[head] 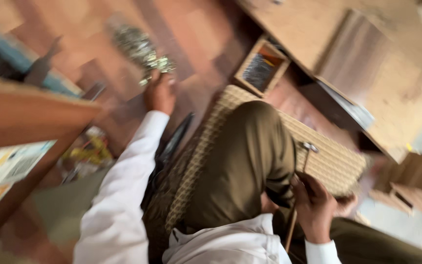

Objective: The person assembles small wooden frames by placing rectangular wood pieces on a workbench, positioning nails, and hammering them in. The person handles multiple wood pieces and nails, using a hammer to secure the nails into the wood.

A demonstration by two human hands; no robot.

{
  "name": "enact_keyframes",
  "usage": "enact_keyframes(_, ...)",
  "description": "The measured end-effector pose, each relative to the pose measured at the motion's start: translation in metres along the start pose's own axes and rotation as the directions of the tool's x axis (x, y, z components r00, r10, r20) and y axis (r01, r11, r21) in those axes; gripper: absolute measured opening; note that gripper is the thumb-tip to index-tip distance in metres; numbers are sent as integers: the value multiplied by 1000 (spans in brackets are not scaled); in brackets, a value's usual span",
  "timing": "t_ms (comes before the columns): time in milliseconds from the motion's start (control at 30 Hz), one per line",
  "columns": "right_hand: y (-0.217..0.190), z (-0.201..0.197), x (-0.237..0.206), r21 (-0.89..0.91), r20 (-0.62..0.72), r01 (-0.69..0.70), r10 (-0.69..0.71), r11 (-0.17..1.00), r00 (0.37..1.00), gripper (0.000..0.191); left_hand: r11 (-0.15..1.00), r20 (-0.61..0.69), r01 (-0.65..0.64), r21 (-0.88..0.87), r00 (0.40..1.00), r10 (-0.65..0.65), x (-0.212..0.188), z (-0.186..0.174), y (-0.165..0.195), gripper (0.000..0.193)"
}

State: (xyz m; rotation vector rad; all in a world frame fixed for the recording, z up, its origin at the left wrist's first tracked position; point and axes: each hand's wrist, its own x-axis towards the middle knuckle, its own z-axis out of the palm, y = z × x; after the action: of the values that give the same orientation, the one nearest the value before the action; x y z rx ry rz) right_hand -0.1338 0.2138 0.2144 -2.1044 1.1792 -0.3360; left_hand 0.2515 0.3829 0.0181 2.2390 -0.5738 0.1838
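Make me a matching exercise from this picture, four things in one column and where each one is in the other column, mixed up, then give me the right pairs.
Things:
1. hammer
2. pile of small metal bits
3. small wooden box
4. woven mat

Places:
A. on the floor under the bent knee
B. on the floor at the fingertips of the left hand
C. upright in the right hand
D. on the floor beside the edge of the big wooden board

Right pairs: 1-C, 2-B, 3-D, 4-A
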Motion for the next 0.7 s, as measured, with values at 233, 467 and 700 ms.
enact_keyframes(233,-55,4,41,250,-125,221,-195,943,973,29,833,180,-10,-554,975,132,10,-42,160,8)
enact_keyframes(467,-55,-4,76,397,-305,335,-221,855,926,19,630,323,-9,-777,853,411,-44,-15,310,9)
enact_keyframes(700,22,-50,73,433,-405,257,-68,864,912,11,677,594,260,-689,737,322,-100,42,344,16)
